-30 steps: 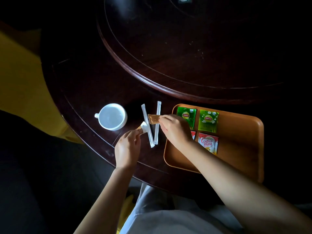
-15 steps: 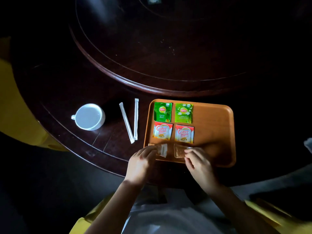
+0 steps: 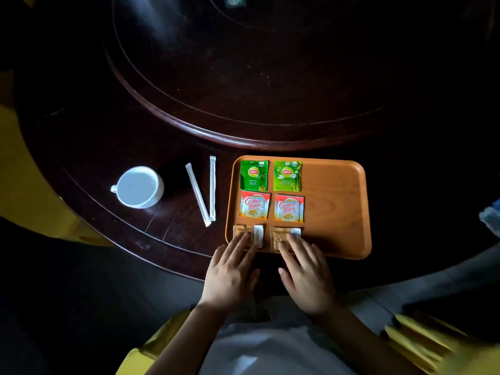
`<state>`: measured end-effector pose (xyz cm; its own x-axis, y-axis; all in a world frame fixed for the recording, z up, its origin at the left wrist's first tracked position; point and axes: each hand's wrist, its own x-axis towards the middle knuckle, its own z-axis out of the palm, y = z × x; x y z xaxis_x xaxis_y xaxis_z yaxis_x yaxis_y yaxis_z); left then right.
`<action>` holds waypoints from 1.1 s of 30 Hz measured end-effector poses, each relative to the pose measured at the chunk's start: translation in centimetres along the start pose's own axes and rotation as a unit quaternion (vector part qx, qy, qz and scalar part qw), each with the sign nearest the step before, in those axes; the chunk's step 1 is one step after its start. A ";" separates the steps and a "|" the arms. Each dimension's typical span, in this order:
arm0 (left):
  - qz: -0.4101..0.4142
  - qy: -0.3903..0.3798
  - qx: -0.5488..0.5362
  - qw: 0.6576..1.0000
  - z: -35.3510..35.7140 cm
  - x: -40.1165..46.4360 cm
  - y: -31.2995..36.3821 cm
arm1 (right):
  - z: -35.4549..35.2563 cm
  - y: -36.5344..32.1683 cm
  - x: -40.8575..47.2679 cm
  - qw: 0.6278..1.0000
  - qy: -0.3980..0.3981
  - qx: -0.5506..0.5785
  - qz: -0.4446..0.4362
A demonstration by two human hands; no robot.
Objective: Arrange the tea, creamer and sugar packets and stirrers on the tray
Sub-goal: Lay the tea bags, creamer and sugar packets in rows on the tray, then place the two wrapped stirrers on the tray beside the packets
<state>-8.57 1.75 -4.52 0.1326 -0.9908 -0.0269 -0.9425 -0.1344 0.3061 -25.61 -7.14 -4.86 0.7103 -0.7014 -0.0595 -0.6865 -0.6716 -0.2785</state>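
Observation:
An orange wooden tray (image 3: 335,207) lies on the dark table. Its far row holds two green tea packets (image 3: 253,175) (image 3: 287,175). Below them lie two red-and-white creamer packets (image 3: 254,208) (image 3: 289,208). At the tray's near edge rest two brown sugar packets (image 3: 243,230) (image 3: 280,235). My left hand (image 3: 230,272) lies flat with its fingertips on the left sugar packet. My right hand (image 3: 305,272) lies flat with its fingertips on the right one. Two white wrapped stirrers (image 3: 197,194) (image 3: 212,188) lie on the table left of the tray.
A white cup (image 3: 139,186) stands left of the stirrers. A raised round turntable (image 3: 243,77) fills the far part of the table. The table's curved front edge (image 3: 151,244) runs just left of my hands. Yellow chair parts (image 3: 24,185) flank it.
Both hands carried the sugar packets from beside the stirrers to the tray's near edge and set them down flat. Fingers have spread and now press on the packets.

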 end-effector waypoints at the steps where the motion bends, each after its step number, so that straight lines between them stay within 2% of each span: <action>1: -0.002 -0.004 0.003 1.000 0.0 -0.1 0.0 | -0.2 -0.2 0.0 1.000 -0.012 -0.003 0.009; 12: -0.017 -0.061 0.026 0.998 0.0 -0.2 -0.1 | -0.9 -0.6 0.1 0.998 -0.055 -0.020 0.023; 15: -0.008 -0.038 0.016 0.999 -0.6 -0.1 0.1 | -1.2 -0.7 0.3 0.999 -0.027 -0.009 0.022; 17: -0.016 0.009 -0.012 1.000 -1.4 -0.1 -0.4 | -1.7 -1.0 0.9 1.000 0.012 0.016 0.016; 20: -0.101 0.108 -0.067 0.987 -2.9 0.7 -2.6 | -2.6 -2.3 3.7 0.996 0.077 0.052 -0.001; 22: -0.163 0.144 -0.060 0.974 -3.9 1.6 -4.3 | -3.2 -3.9 6.8 0.995 0.087 0.046 -0.015; 28: -0.286 0.118 -0.037 0.950 -5.5 5.6 -8.0 | -3.3 -8.8 16.0 0.998 0.016 -0.014 -0.061; 31: -0.314 0.104 -0.047 0.943 -5.3 7.4 -9.0 | -2.0 -10.0 19.1 0.994 -0.048 -0.035 -0.096; 33: -0.334 0.085 -0.054 0.937 -5.0 8.3 -9.4 | -1.1 -10.3 20.2 0.992 -0.064 -0.046 -0.097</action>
<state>2.93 -5.08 -2.90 0.7373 -0.6686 -0.0967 -0.5971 -0.7119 0.3696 -4.35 -14.70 -2.15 0.8400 -0.5250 -0.1368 -0.5425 -0.8139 -0.2080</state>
